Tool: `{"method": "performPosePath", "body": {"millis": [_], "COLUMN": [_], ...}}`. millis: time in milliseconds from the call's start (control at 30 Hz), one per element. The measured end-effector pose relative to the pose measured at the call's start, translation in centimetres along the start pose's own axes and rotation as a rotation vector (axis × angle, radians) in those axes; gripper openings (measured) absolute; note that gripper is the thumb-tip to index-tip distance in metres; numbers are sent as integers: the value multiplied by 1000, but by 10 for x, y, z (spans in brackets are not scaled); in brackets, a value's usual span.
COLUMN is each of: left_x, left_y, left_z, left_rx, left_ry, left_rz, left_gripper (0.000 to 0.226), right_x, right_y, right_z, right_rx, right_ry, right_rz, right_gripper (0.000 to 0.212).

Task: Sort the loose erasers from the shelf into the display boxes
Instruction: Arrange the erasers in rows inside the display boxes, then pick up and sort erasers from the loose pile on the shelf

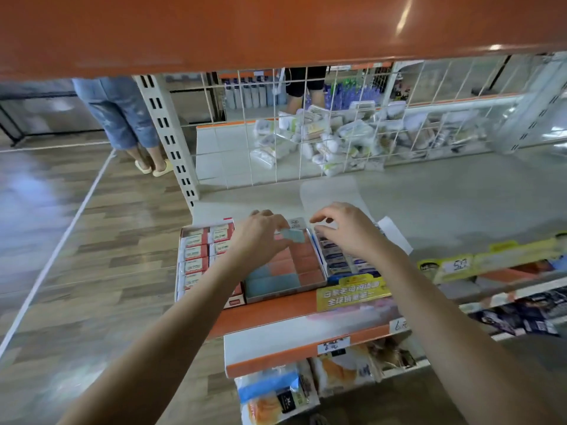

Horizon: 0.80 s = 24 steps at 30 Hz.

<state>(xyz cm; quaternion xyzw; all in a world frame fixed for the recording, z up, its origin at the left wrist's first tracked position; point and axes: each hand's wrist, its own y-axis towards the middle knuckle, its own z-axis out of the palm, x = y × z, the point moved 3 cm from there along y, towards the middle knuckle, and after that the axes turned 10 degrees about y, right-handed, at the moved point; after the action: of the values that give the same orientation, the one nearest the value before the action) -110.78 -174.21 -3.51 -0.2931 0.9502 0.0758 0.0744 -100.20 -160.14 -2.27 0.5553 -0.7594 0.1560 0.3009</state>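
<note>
Three display boxes stand side by side at the shelf's front left. The left box (196, 256) holds red-and-white wrapped erasers. The middle box (287, 276) holds rows of orange-red and light blue erasers. The right box (337, 262) holds blue-and-white wrapped erasers. My left hand (260, 237) pinches a light blue eraser (294, 235) above the far end of the middle box. My right hand (346, 231) hovers over the right box with fingers loosely curved and nothing in it.
An orange upper shelf (276, 29) hangs low overhead. A white wire grid (306, 127) backs the grey shelf, with white packets (322, 139) piled behind it. Price tags and a yellow label (352, 292) line the shelf edge. A person's legs (122, 118) stand in the aisle at left.
</note>
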Motion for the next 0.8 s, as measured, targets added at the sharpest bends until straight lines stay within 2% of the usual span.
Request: {"method": "performPosePath", "body": {"millis": [300, 467, 633, 800], "left_x": [-19, -23, -20, -46], "left_y": [8, 7, 10, 43], "left_z": [13, 15, 8, -9], "left_rx": [2, 4, 12, -69], "left_ry": [64, 78, 83, 71], "left_rz": [-99, -92, -43, 95], "left_gripper": [25, 27, 31, 31], "right_x": [-13, -18, -21, -42], "right_y": [-6, -7, -9, -17], "right_z": [-4, -1, -8, -39], "right_rx": [10, 20, 6, -84], "right_ry": [10, 16, 28, -56], "right_rz": [-39, -39, -16, 74], "right_gripper": [22, 21, 22, 26]}}
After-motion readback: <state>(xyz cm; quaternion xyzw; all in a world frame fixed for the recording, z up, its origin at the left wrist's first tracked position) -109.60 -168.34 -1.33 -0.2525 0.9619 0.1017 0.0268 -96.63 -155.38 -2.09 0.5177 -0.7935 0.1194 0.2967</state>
